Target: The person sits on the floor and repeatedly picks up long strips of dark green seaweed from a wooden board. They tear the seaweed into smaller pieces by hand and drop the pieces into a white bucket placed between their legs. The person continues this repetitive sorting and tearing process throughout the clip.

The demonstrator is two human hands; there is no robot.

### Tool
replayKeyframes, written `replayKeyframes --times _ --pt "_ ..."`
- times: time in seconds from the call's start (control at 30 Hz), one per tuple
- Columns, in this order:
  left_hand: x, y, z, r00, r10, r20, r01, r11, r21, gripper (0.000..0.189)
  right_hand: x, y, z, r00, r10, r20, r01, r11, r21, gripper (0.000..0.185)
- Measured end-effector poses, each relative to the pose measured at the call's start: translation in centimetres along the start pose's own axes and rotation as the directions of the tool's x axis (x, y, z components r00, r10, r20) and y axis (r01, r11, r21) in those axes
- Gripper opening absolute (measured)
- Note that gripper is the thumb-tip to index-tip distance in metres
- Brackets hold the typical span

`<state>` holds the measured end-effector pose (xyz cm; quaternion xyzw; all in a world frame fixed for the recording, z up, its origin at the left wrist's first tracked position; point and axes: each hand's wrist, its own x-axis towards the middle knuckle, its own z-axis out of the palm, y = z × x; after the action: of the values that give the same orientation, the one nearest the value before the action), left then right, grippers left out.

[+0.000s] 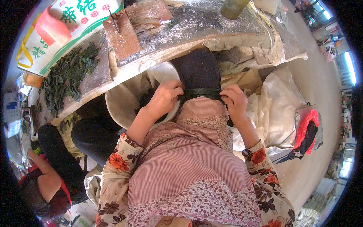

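Over my lap a dark green strip, which looks like kelp (202, 92), stretches flat from hand to hand. My left hand (166, 96) pinches its left end between thumb and fingers. At its other end, the fingertips of my right hand (234, 102) grip it. Under the strip are a checked pink apron (195, 153) and dark cloth (200, 68) on my knees. Beside my left forearm stands a white bucket (116, 106) with dark material inside, partly hidden by that arm.
Dark kelp (71, 75) is heaped on the worktable (192, 25), near a wooden board (123, 42) with an upright metal spike or blade. A printed sack (85, 18) lies behind. White plastic sacks (279, 107) lie at right. Another person (46, 181) sits at left.
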<state>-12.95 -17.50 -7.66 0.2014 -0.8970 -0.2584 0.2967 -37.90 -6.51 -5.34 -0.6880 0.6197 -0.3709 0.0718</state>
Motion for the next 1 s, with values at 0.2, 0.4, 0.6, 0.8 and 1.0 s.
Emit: replayKeyframes --times 0.2,0.4,0.6,0.8,1.0 --pt "4.2 3.4 0.7 0.993 0.072 -0.094 -0.082 0.991 -0.104 0.021 -0.2 0.6 0.2 0.975 0.224 0.007 -0.222 0.961 0.166 0.019" --pt "4.5 4.8 2.2 0.994 -0.025 0.102 0.024 1.000 0.012 0.019 0.7 1.0 -2.2 0.894 0.448 0.011 -0.414 0.818 0.399 0.012" --pt "5.9 7.5 2.3 0.994 -0.106 -0.008 0.106 0.994 0.035 0.020 3.6 -1.7 -3.9 0.914 0.405 -0.019 -0.249 0.599 0.761 0.017" --pt "5.1 4.5 1.2 0.872 -0.487 -0.046 0.381 0.735 -0.560 0.017 7.2 -7.4 -2.3 0.955 0.266 0.135 -0.228 0.357 0.906 0.008" --pt "3.9 5.2 -4.4 0.792 -0.597 -0.125 0.263 0.519 -0.813 0.002 4.4 -8.0 3.2 0.745 0.048 0.665 -0.633 0.365 0.683 0.025"
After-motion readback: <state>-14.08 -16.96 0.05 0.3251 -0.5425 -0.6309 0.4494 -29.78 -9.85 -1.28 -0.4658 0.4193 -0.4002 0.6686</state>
